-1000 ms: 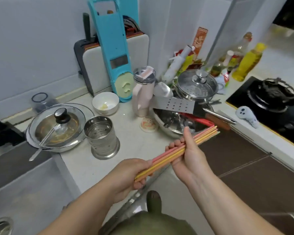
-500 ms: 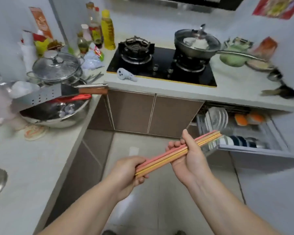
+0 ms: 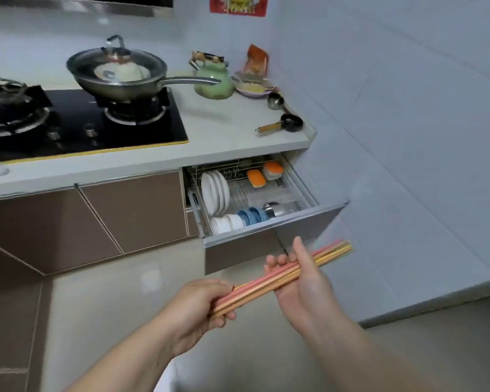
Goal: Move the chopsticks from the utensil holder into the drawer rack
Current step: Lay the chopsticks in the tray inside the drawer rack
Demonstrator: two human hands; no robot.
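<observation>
Both hands hold a bundle of pink, orange and yellow chopsticks [image 3: 262,287] slanting up to the right. My left hand [image 3: 201,306] grips the lower end, and my right hand [image 3: 303,281] wraps the middle, thumb on top. The tips stick out past the right hand. Above and just beyond the hands, the drawer rack [image 3: 280,222] stands pulled out under the counter. It holds white plates [image 3: 215,190], white and blue bowls [image 3: 238,219], two orange-lidded boxes and some metal ware. The utensil holder is out of view.
On the counter is a black gas hob [image 3: 96,128] with a lidded pan [image 3: 116,75], a green kettle [image 3: 212,80], a dish and small ladles [image 3: 283,123]. Brown cabinet doors [image 3: 130,207] are left of the drawer. A tiled wall [image 3: 408,137] rises on the right.
The view has swung right from the sink corner and utensil holder to the hob and the pulled-out drawer. Both hands keep the same hold on the chopsticks, closer to the drawer than before.
</observation>
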